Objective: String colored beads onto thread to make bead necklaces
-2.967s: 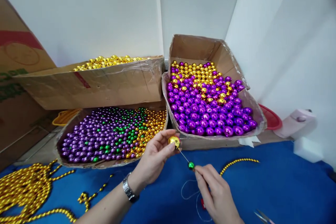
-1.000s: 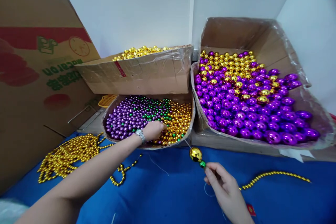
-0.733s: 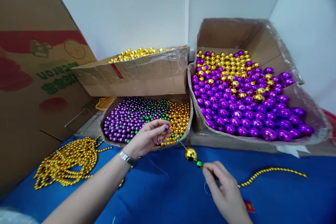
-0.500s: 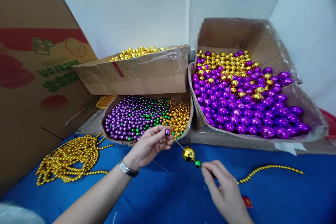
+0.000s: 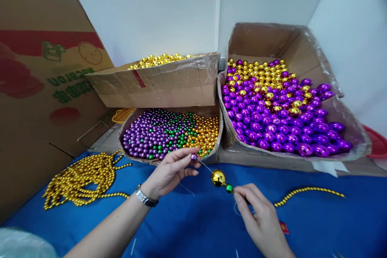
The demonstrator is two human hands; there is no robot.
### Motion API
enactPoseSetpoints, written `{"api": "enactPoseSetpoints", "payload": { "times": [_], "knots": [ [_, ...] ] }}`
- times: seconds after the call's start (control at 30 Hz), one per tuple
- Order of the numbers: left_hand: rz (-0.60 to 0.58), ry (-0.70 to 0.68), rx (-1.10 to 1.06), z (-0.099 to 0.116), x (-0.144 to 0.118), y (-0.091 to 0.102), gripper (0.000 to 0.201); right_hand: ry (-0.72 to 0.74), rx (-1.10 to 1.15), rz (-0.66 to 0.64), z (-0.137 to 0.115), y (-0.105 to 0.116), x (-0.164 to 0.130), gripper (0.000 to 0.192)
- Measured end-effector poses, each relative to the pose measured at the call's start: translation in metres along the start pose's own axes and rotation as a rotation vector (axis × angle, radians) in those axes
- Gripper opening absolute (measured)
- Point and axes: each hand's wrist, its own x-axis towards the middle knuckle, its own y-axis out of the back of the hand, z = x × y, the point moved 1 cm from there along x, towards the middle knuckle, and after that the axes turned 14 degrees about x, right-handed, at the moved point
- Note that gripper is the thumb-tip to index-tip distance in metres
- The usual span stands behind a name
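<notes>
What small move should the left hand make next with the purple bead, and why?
Probably slide the purple bead down the needle toward the gold bead. The left hand pinches it at the needle's tip, while the right hand holds the other end.

Walls: plain white, meeting in a corner behind the boxes, with 1 more white panel angled in at right. Surface: covered in blue cloth. Large printed cardboard sheet leaning at left. Light: even, bright, soft shadows.
</notes>
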Motion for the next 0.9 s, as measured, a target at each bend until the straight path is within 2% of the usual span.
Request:
{"api": "enactPoseSetpoints", "payload": {
  "times": [0.17,0.27,0.4,0.5,0.63,0.7,0.8,0.9],
  "knots": [
    [-0.039,-0.023,0.014,-0.001,-0.003,0.001,0.029,0.000,-0.022,-0.017,-0.003,0.001,0.000,0.019],
    [-0.042,-0.035,0.099,0.004,-0.006,0.002,0.029,0.030,-0.046,-0.037,0.003,0.003,-0.004,0.020],
    [-0.060,-0.041,0.503,0.011,-0.011,0.002,0.029,0.138,-0.227,-0.011,0.019,0.001,-0.012,0.025],
    [-0.059,-0.020,0.654,-0.002,-0.015,-0.002,0.027,0.119,-0.227,-0.033,0.034,-0.012,-0.017,0.024],
    [0.101,0.022,0.616,-0.042,-0.022,-0.009,0.023,-0.100,-0.057,-0.090,0.055,-0.034,-0.023,0.018],
    [0.203,-0.034,0.688,-0.059,-0.024,-0.011,0.022,-0.142,-0.040,-0.120,0.062,-0.040,-0.026,0.019],
    [0.300,-0.172,0.811,-0.068,-0.028,-0.014,0.016,-0.103,-0.074,-0.148,0.059,-0.042,-0.021,0.027],
    [0.327,-0.240,0.802,-0.058,-0.035,-0.023,0.014,0.030,-0.173,-0.182,0.045,-0.044,-0.008,0.038]
  ]
}}
